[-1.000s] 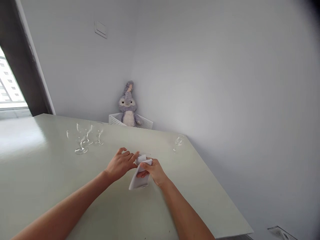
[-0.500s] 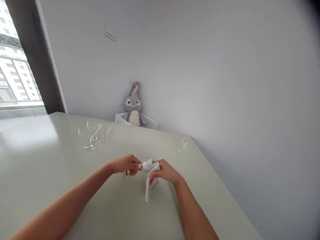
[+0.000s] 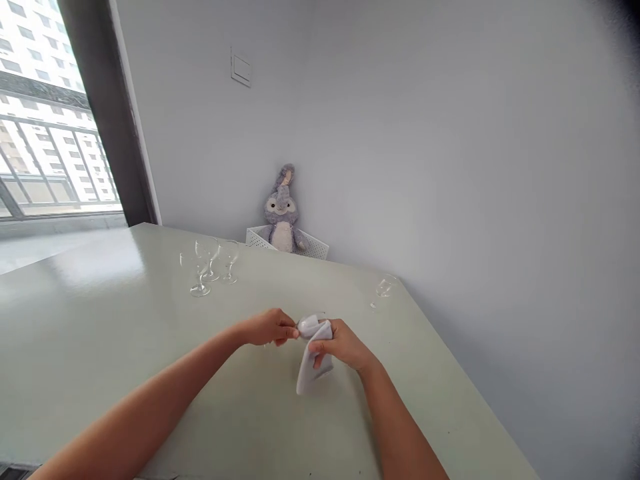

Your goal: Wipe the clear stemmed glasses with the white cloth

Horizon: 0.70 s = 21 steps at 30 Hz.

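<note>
Over the table, my left hand [image 3: 274, 327] pinches the stem of a wine glass [image 3: 304, 327] that lies tipped sideways, its bowl pointing right. A white cloth [image 3: 316, 360] is in my right hand [image 3: 340, 343], which is closed on it. Part of the cloth is tucked inside the glass bowl and the rest hangs below my fingers. My left fingers mostly hide the stem and foot.
Several clear stemmed glasses stand on the pale table [image 3: 240, 413]: a left-hand group with a front glass [image 3: 200, 289], and another glass [image 3: 384, 288] near the right edge. A plush rabbit [image 3: 282, 213] sits in a white basket [image 3: 315, 248] behind the table.
The view has turned slightly left, so everything sits further right. My hands still hold the glass and cloth; the glass's foot is now more hidden behind my left hand.
</note>
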Tool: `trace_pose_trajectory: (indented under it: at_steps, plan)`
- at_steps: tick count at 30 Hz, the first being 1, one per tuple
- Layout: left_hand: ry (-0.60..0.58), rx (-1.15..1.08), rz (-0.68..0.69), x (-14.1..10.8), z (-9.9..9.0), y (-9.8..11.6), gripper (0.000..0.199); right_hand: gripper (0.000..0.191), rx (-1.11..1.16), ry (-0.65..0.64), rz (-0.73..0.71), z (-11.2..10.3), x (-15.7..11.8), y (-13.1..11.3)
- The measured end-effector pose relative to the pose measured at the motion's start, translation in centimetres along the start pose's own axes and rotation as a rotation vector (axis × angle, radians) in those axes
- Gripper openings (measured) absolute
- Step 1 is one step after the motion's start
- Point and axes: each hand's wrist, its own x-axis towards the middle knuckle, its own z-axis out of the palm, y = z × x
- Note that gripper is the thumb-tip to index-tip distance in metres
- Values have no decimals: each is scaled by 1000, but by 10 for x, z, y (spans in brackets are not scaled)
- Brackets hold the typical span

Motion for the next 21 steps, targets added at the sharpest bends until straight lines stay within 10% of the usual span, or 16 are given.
trace_pose_trajectory:
  at_steps: [3, 10, 18, 21]
  plan:
    - [-222, -261, -19, 1, 2, -1, 58, 28, -48, -92, -1, -6, -5, -8]
    - [505, 487, 90, 11, 17, -7, 37, 36, 188, 296, -40, -6, 18, 18]
    - [-92, -305, -82, 6, -3, -15, 43, 13, -370, 77, -222, -6, 5, 0]
    - [-88, -485, -112, 3, -8, -14, 44, 16, -429, 145, -327, -15, 4, 0]
